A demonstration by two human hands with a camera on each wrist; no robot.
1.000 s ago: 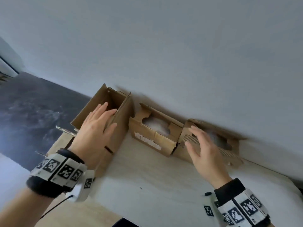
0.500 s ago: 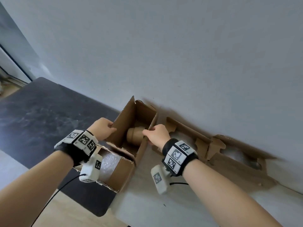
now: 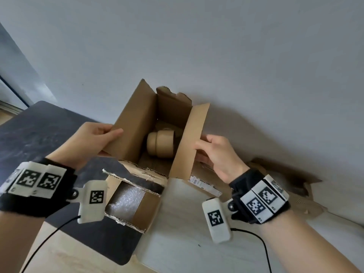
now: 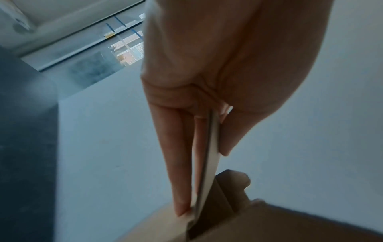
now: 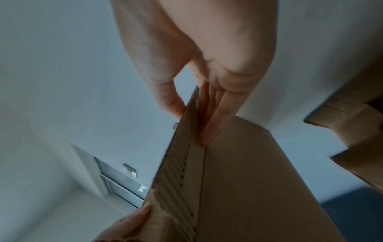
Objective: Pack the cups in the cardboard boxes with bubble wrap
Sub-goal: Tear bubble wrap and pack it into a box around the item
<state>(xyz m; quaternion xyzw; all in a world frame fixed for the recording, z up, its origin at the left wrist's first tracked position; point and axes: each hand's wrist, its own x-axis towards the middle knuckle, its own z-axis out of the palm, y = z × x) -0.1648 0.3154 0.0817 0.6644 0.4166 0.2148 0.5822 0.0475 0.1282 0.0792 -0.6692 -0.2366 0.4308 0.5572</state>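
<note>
A tall open cardboard box [image 3: 136, 123] stands against the wall in the head view. Inside it lies a brown-wrapped cup [image 3: 160, 143] on its side. My left hand [image 3: 98, 136] pinches the box's left flap [image 4: 209, 163], thumb on the inside and fingers outside. My right hand [image 3: 212, 152] pinches the right flap [image 3: 189, 142], its corrugated edge [image 5: 178, 163] showing in the right wrist view. In front, a smaller open box [image 3: 149, 203] holds bubble wrap [image 3: 126, 201].
Two more cardboard boxes [image 3: 291, 186] lie along the wall at the right, partly hidden by my right wrist. A dark mat [image 3: 35, 134] covers the left of the light wooden table [image 3: 177, 249]. Cables [image 3: 256, 237] trail from both wrist cameras.
My hands left the right-hand boxes and moved to the tall left box, each taking hold of a flap. The box now looks nearer and larger, its flaps spread apart.
</note>
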